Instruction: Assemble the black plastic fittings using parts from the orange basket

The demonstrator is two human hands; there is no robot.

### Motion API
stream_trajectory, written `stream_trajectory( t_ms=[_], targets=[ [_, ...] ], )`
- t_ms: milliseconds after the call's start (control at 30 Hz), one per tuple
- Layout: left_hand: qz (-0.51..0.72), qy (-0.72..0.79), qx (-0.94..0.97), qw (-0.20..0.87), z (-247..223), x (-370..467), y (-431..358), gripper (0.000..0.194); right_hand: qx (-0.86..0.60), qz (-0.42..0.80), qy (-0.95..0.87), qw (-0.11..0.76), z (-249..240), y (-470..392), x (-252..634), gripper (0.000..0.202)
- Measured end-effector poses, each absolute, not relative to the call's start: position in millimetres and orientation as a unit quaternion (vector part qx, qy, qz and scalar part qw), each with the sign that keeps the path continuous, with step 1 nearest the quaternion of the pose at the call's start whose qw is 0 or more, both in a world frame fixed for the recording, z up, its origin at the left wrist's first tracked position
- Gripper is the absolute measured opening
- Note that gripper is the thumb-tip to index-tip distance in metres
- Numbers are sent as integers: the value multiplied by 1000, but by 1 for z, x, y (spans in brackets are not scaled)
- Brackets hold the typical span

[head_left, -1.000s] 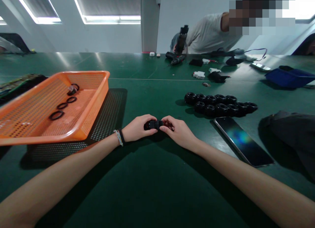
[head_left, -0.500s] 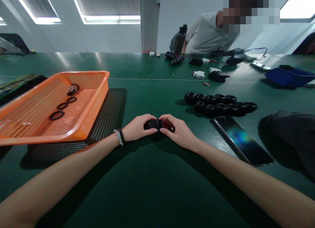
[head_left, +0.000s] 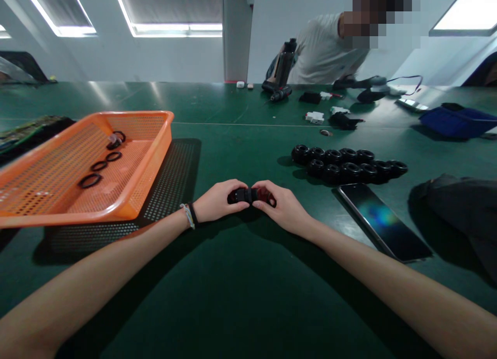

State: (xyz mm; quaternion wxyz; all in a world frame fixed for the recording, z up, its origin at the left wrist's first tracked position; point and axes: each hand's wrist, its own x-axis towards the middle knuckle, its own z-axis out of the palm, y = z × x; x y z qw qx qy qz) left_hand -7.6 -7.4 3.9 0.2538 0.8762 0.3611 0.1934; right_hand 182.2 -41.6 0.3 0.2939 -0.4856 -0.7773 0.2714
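Between my hands, low over the green table (head_left: pixel 248 286), lies a short black cylindrical part (head_left: pixel 248 195) with a ridged middle. Thumb and fingers of my left hand (head_left: pixel 218 201) are closed around its left end. My right hand (head_left: pixel 284 206) pinches its right end, where a dark reddish tone shows through the fingers. Whether it is one piece or two joined pieces I cannot tell. To the right of my hands, glossy black round parts (head_left: pixel 351 170) with holes on top stand in two rows.
An orange mesh basket (head_left: pixel 155 157) on the left holds several black rings (head_left: pixel 90 181). A phone (head_left: pixel 382 222) and dark cloth (head_left: pixel 462 209) lie at right. Farther back are a bottle (head_left: pixel 285 64), a power driver (head_left: pixel 280 94), a blue bin (head_left: pixel 458 122) and a person (head_left: pixel 330 48).
My hands keep the same grip and hardly move. The person across the table has leaned slightly to the left.
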Motion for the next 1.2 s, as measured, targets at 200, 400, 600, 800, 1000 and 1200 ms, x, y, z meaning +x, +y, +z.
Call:
stream_trajectory(
  t_ms=[200,400,600,800,1000,1200],
  targets=[
    [193,358,878,252,4,-8,-7,28,-496,274,-772,288,1,-41,182,19],
    [192,356,879,253,4,-8,-7,27,-501,278,-770,281,2,-41,181,18],
    [189,359,877,257,4,-8,-8,28,-500,277,-771,281,2,-41,182,17],
    [188,361,877,256,5,-8,-8,27,-504,277,-770,276,1,-42,182,16],
    [188,361,878,250,5,-7,-8,28,-511,265,-773,267,2,-42,181,16],
    [189,358,880,248,4,-8,-9,29,-510,261,-774,269,1,-42,181,14]
  ],
)
